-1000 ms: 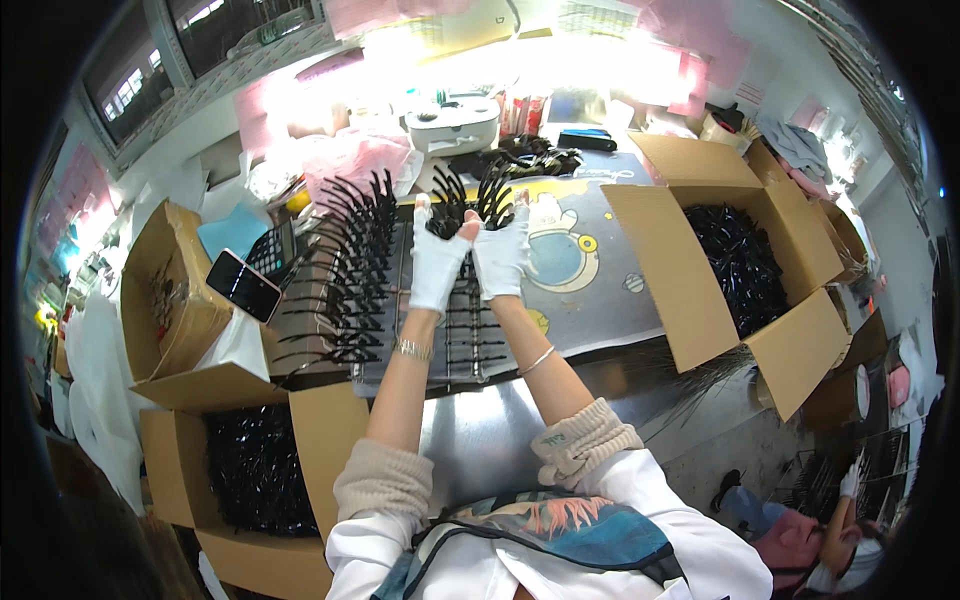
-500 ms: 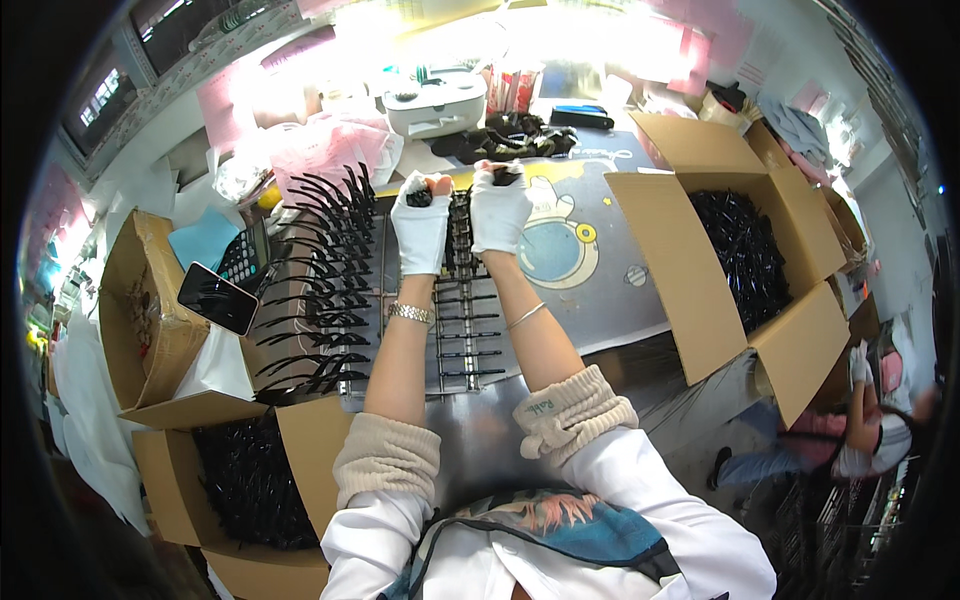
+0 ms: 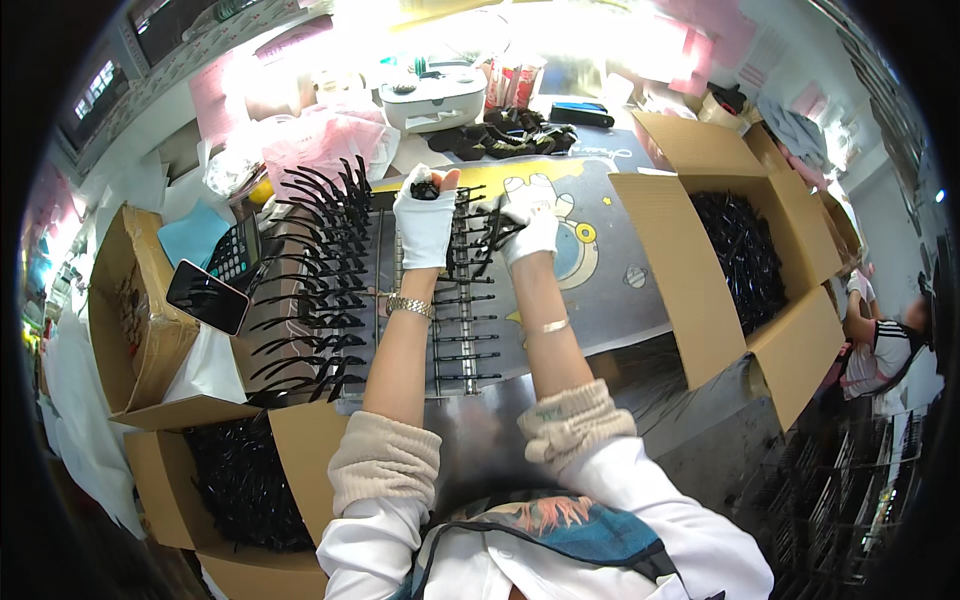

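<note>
My left hand (image 3: 425, 228), in a white fingertip-less glove, is closed around a small bunch of black pieces (image 3: 425, 189) above the rack's far end. My right hand (image 3: 532, 234), gloved the same way, grips several slim black pieces (image 3: 494, 232) at the rack's right side. The metal rack (image 3: 468, 350) lies lengthwise in front of me. Short black pegs stick out along its right rail. Rows of long, curved, glossy black strips (image 3: 325, 265) fan out from its left side. The right fingertips are partly hidden by the pieces.
Open cartons of black strips stand at the right (image 3: 735, 260) and lower left (image 3: 245, 490). A phone (image 3: 207, 297) leans by a calculator (image 3: 235, 250) on the left. Behind lie a white-grey container (image 3: 435, 100) and a dark bundle (image 3: 515, 135). Another person (image 3: 875, 350) is at far right.
My right hand has moved right and nearer to me, away from my left hand, with black pieces now showing in it. My left hand has barely moved. The other person has shifted.
</note>
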`<state>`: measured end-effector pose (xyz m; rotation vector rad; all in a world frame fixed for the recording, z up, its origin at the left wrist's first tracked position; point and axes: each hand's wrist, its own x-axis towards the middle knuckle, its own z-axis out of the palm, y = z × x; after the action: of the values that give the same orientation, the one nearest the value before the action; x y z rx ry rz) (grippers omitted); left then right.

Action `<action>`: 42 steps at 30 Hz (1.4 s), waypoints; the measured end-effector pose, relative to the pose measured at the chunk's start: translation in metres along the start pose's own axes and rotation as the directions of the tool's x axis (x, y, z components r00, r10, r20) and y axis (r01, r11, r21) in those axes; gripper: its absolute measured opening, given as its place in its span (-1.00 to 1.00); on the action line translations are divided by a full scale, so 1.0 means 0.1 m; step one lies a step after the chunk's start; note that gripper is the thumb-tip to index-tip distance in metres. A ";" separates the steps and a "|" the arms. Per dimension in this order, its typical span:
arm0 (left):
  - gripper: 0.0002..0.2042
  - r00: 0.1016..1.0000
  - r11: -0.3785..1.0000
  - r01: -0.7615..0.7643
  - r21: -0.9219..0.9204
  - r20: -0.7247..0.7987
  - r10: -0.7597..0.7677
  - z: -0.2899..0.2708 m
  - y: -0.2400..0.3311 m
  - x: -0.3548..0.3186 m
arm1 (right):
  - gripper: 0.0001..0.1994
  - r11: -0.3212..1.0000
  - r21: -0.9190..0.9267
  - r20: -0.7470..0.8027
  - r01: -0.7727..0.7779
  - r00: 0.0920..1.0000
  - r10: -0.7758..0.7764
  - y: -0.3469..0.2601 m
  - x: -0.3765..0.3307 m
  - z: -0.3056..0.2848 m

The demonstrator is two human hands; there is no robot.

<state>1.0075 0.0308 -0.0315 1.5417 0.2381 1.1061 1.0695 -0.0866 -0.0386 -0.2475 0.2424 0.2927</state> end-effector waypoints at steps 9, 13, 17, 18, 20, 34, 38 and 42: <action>-0.72 0.983 0.965 -0.176 0.193 -0.024 0.183 0.04 -0.04 0.04 | -0.69 0.923 -0.079 0.341 -0.376 0.860 0.380 -0.69 -1.01 0.78; -0.73 0.996 0.990 -0.081 0.117 0.033 0.078 0.09 -0.10 0.07 | -0.74 -0.008 -0.555 0.735 0.832 0.485 -0.473 -1.43 -1.43 1.21; -0.71 0.980 0.937 -0.199 0.287 0.048 0.193 0.09 -0.13 0.07 | -0.78 -0.799 -0.510 0.860 0.319 0.161 -0.485 -2.33 -1.40 1.47; -0.70 0.989 0.966 -0.151 0.211 0.044 0.144 0.09 -0.14 0.08 | -0.67 -0.850 -0.527 0.835 -0.013 0.177 -0.521 -2.52 -1.29 1.48; -0.69 0.990 0.972 -0.134 0.191 0.069 0.123 0.07 -0.14 0.08 | -0.52 -0.808 -0.509 0.735 -0.298 0.338 -0.587 -2.85 -1.10 1.45; -0.74 0.992 0.962 -0.108 0.250 0.087 0.089 0.03 -0.09 0.09 | -0.39 0.068 -0.996 -0.039 -0.059 0.964 0.264 -0.43 -1.60 -0.34; -0.86 0.905 0.835 -0.405 0.372 0.297 0.306 0.17 0.06 0.03 | -0.37 0.552 -0.532 -0.323 -0.642 0.757 0.569 -0.10 -1.37 -0.60; -0.93 0.769 0.619 -0.631 0.467 0.485 0.418 0.38 0.24 -0.15 | -0.42 0.626 -0.463 -0.270 -0.627 0.773 0.575 -0.01 -1.45 -0.51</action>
<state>1.0178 -0.0115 -0.0143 2.4809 -0.1419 1.2647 0.9251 -0.1383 -0.0469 -0.7435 0.3360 1.0402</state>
